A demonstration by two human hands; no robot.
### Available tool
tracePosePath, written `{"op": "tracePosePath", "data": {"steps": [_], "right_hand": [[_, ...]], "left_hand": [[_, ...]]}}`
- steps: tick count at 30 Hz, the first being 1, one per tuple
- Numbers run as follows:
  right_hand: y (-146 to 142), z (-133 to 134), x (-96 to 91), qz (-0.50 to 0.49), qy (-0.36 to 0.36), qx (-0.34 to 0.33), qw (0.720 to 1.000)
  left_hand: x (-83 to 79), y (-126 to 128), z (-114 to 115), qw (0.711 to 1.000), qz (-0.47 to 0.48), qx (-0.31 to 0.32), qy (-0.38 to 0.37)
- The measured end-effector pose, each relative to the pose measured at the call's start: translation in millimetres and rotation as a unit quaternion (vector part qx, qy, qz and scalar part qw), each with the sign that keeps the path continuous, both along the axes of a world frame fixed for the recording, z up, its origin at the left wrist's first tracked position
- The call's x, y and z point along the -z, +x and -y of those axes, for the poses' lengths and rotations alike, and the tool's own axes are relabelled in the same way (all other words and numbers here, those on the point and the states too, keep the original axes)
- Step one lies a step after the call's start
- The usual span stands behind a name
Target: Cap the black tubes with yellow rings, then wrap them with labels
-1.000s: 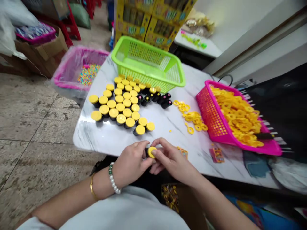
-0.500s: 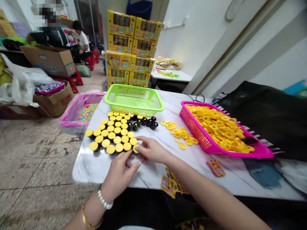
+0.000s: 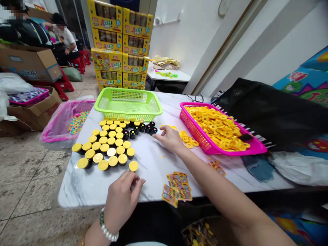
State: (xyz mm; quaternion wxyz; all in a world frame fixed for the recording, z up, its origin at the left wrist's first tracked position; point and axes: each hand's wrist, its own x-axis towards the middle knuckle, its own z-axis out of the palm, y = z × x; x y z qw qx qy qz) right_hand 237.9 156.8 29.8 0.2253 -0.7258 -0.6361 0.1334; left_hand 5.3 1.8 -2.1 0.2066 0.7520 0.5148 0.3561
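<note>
Head view, forward and down, over table (image 3: pixel 150 167)

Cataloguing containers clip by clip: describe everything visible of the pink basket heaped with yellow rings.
The pink basket looks plastic, with a smooth rim and a wall pierced by small holes. It stands open-topped on the marble-patterned table, heaped with yellow rings; a small dark object lies among them near the right end. A black sheet runs along its far side; whether they touch is unclear. Neither the left hand nor the right hand touches it.
</note>
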Motion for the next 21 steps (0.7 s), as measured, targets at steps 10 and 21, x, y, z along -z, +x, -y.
{"op": "tracePosePath", "data": {"steps": [10, 21], "right_hand": [[-34.2, 47.9, 3.4, 0.002, -0.05, -0.136, 0.989], [46.3, 51.6, -5.8, 0.176, 0.045, -0.015, 0.983]], "left_hand": [[5.3, -1.6, -1.2, 0.991, -0.089, 0.053, 0.079], [-5.8, 17.7, -2.3, 0.98, -0.198, 0.009, 0.021]]}}
